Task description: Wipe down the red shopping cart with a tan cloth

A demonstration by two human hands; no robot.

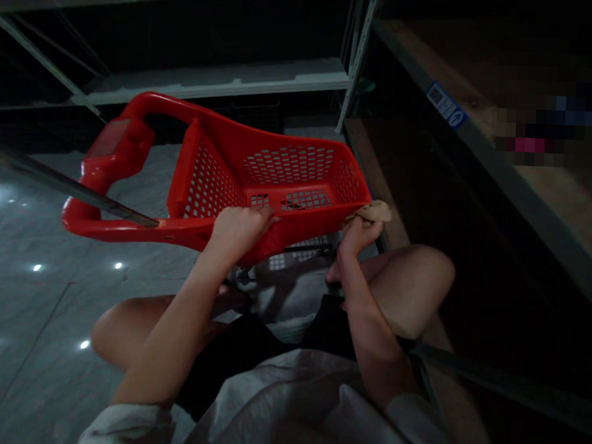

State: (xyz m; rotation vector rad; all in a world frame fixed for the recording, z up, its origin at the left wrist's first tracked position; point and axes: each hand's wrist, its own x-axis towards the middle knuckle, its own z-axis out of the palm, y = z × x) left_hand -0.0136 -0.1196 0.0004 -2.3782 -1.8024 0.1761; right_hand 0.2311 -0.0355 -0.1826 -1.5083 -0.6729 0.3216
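Observation:
A red plastic shopping cart [296,225] stands in front of me, its looped handle pointing left. My left hand [239,229] is closed over the top rim of the cart's near side. At the basket's right end, my right hand [360,234] grips a beige cloth [375,212], which lies against the near right corner of the rim. The basket's perforated walls and floor show, with a small dark spot on the floor that I cannot make out. My right fingers are partly hidden by the cloth.
A metal shelf rack [223,84] stands behind the cart. On the right runs a wooden shelf [486,132] with a blue label [445,104] on its edge. A metal pole [81,190] slants in from the left to the cart. Grey floor [37,309] reflects lights.

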